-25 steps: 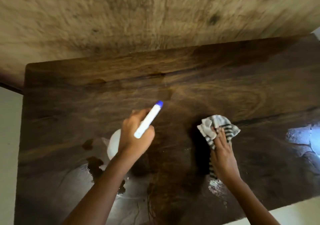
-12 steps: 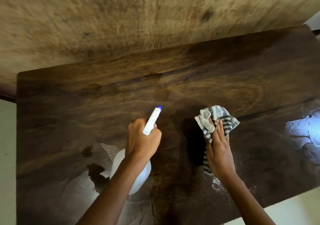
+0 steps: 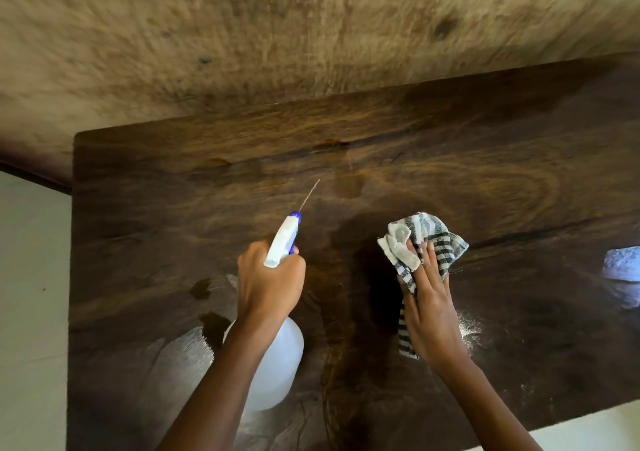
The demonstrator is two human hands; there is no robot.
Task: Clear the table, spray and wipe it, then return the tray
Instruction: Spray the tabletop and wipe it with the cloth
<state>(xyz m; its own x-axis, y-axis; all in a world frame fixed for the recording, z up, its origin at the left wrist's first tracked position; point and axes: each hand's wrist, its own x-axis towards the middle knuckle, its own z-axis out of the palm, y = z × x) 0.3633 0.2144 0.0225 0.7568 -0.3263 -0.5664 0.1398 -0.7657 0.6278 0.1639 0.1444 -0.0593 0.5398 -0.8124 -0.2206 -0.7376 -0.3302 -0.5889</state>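
Dark glossy wooden table (image 3: pixel 485 159) under both hands. Left hand (image 3: pixel 268 287) is clenched round the neck of the white plastic spray bottle (image 3: pixel 277 364), and a thin jet (image 3: pixel 310 196) shoots from its blue nozzle (image 3: pixel 295 215) beyond the knuckles. Right hand (image 3: pixel 431 308) lies flat with fingers straight, pressing the black-and-white striped cloth (image 3: pixel 436 235) onto the wood; the cloth is bunched past the fingertips. 2 wet patches (image 3: pixel 201 287) sit left of the left hand.

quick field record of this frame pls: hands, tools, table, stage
left hand: grips bottle, nozzle aimed away from the person
jet: thin, leaving the nozzle over the table
right hand: flat on cloth, fingers straight, pressing it to the table
cloth: striped, bunched, right of the bottle
table: dark wood, wet patches near its left side
tray: not in view
stage: spraying; wiping likely next
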